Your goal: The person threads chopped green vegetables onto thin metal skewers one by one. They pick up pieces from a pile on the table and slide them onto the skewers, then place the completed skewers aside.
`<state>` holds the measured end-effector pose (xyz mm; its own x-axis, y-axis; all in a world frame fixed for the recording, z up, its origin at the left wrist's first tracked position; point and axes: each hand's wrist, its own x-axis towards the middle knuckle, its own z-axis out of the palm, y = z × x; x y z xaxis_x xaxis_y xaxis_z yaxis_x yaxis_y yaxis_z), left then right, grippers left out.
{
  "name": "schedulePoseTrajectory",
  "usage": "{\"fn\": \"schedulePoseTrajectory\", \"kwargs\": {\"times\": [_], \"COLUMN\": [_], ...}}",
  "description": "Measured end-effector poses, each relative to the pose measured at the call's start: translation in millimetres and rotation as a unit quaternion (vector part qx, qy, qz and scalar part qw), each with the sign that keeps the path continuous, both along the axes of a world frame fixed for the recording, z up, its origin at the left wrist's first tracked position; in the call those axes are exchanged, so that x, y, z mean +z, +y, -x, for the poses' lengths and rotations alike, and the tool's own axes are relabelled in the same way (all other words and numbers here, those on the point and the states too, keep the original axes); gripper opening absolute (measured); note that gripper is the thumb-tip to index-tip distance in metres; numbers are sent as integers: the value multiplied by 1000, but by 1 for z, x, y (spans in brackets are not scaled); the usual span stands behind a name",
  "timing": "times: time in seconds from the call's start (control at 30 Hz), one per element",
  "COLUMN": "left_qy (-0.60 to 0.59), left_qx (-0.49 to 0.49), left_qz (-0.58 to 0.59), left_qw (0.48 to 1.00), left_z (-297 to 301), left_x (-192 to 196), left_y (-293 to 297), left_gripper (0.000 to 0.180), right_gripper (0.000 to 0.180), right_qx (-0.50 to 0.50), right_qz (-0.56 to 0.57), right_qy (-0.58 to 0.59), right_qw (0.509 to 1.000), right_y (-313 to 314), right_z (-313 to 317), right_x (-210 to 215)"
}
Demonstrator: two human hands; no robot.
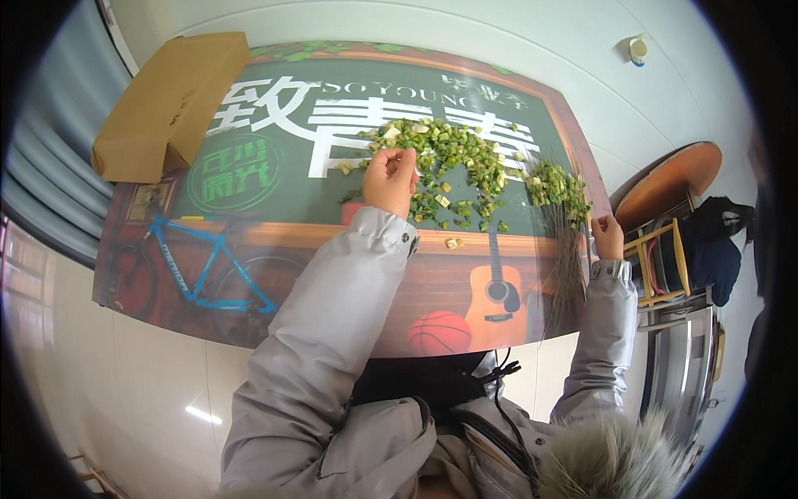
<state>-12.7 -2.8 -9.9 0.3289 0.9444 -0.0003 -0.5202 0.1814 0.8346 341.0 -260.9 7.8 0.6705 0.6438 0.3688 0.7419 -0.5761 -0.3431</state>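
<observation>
My left hand (390, 179) is closed into a loose fist on the printed tabletop (274, 216), touching the near left edge of a heap of small chopped green and pale vegetable pieces (453, 158). What it grips, if anything, is hidden by the fingers. My right hand (608, 237) rests curled at the table's right edge, beside a bundle of long thin stalks with green tops (561, 208). Whether it holds the stalks cannot be told. Both arms wear a grey padded jacket.
A brown cardboard box (166, 104) lies on the table's far left corner. A round wooden table (669, 179), a yellow chair frame (665, 258) and dark clothing (719, 245) stand at the right. A small bottle (637, 50) sits on the white floor beyond.
</observation>
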Motion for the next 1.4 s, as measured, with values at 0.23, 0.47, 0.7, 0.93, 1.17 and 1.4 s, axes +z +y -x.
{"fn": "schedulePoseTrajectory", "kwargs": {"times": [0.23, 0.47, 0.7, 0.93, 1.17, 1.4], "left_qy": [18, 28, 43, 37, 31, 26], "left_qx": [-10, -32, -19, -23, -18, -9], "left_qz": [1, 12, 8, 15, 13, 22], "left_qw": [1000, 999, 999, 999, 999, 999], "left_z": [1, 2, 1, 2, 2, 2], "left_x": [-1, 1, 0, 1, 0, 1], "left_y": [-2, -1, -2, 0, 0, 0], "left_gripper": [20, 20, 20, 18, 18, 18], "right_gripper": [33, 18, 28, 41, 29, 28], "right_qx": [-10, 82, -80, -141, -86, -74], "right_qz": [58, -9, 165, 318, 140, 88], "right_qy": [78, -2, -12, -13, 324, 379], "right_qw": [995, 997, 983, 937, 932, 918], "right_y": [10, 26, 16, 20, -3, -1], "right_z": [0, -7, -57, -97, -82, -73], "right_x": [-22, -19, -24, -23, -5, -6]}}
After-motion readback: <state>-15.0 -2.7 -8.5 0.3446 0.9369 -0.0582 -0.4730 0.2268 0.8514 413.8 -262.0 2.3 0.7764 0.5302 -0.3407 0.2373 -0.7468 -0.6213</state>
